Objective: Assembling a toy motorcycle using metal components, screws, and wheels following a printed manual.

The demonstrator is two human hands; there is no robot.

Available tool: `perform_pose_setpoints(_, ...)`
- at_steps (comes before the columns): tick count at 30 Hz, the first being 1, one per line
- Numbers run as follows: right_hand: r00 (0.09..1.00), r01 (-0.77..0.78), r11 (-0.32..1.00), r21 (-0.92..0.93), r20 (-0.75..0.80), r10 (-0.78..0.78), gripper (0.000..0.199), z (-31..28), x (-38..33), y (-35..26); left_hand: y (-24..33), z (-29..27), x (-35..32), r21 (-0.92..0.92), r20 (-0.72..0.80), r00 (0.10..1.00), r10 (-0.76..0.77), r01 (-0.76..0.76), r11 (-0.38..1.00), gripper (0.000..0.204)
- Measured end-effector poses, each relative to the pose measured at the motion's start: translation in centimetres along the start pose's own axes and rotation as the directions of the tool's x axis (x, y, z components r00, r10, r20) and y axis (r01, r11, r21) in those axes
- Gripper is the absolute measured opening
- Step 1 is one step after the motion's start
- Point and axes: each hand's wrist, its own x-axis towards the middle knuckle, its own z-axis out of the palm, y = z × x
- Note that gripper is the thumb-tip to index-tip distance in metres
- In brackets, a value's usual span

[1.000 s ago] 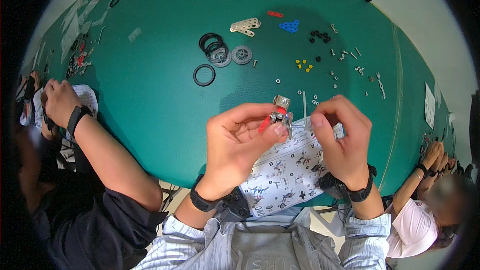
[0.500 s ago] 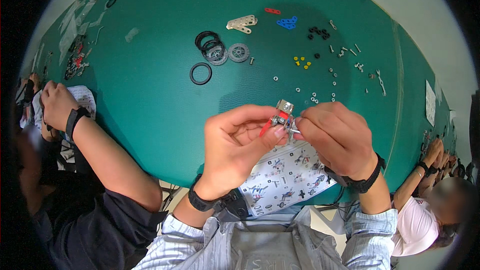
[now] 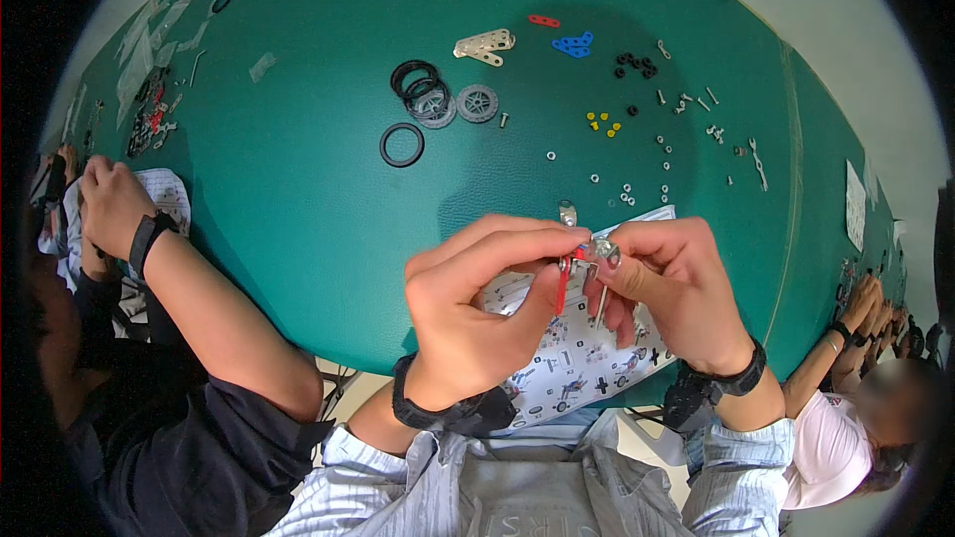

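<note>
A small toy-model assembly of red strips [image 3: 562, 290] and silvery metal brackets is held up between my two hands, over the near edge of the table. My left hand [image 3: 477, 283] pinches it between thumb and fingers, and a rounded metal end [image 3: 568, 212] sticks out above the fingertips. My right hand [image 3: 681, 288] is closed on the assembly's right side, its thumb and forefinger at a shiny metal part [image 3: 605, 253]. A thin metal rod [image 3: 601, 306] points down by the right fingers. Fingers hide much of the assembly. Below lies a printed instruction sheet [image 3: 567, 378].
Beyond my hands lie black tyres [image 3: 402, 145], grey wheels [image 3: 477, 103], perforated metal plates [image 3: 484, 44], a red strip [image 3: 544, 21], blue plates [image 3: 573, 45], yellow pieces [image 3: 595, 116], nuts [image 3: 627, 189], screws and a small spanner [image 3: 759, 164]. A neighbour's arm [image 3: 219, 298] rests at left.
Both hands have come slightly nearer to me and turned the assembly. My right hand has rolled over, so its thumb now shows in front; the thin rod points downward.
</note>
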Motion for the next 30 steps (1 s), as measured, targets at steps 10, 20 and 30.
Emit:
perform_pose_setpoints(10,1.000,-0.002,0.967,0.255,0.026,-0.004,0.035,0.7,0.0,0.3,-0.2,0.0,0.0,-0.460,-0.026,0.952,-0.304,0.258,0.850,0.026)
perform_pose_setpoints(20,0.895,0.329,0.896,-0.299,-0.205,-0.396,0.011,0.9,1.9,4.1,-0.6,0.0,0.2,-0.453,-0.033,0.925,-0.380,0.325,0.830,0.025)
perform_pose_setpoints(30,0.733,0.560,0.678,-0.476,-0.096,-0.674,0.019,1.1,1.5,2.9,-0.3,0.0,0.4,-0.495,0.031,0.913,-0.407,0.368,0.787,0.031)
